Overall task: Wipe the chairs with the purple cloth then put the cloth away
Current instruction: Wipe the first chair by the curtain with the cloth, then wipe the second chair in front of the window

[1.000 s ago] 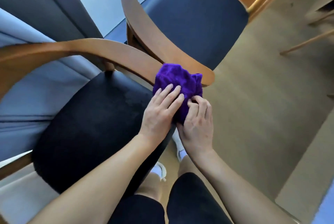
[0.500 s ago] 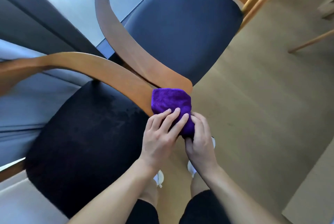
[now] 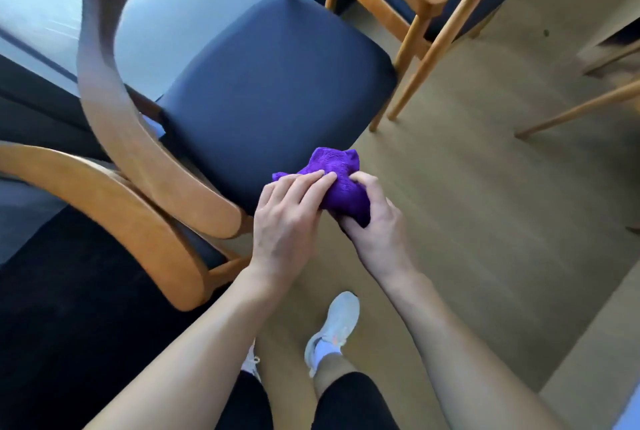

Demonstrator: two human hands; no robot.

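Grip on the purple cloth belongs to the right hand, curled under it, with the left hand flat on top and the blue chair seat just ahead-left.

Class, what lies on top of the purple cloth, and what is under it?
The left hand rests on the purple cloth; the right hand grips its side. Whether it touches the chair seat underneath is hidden.
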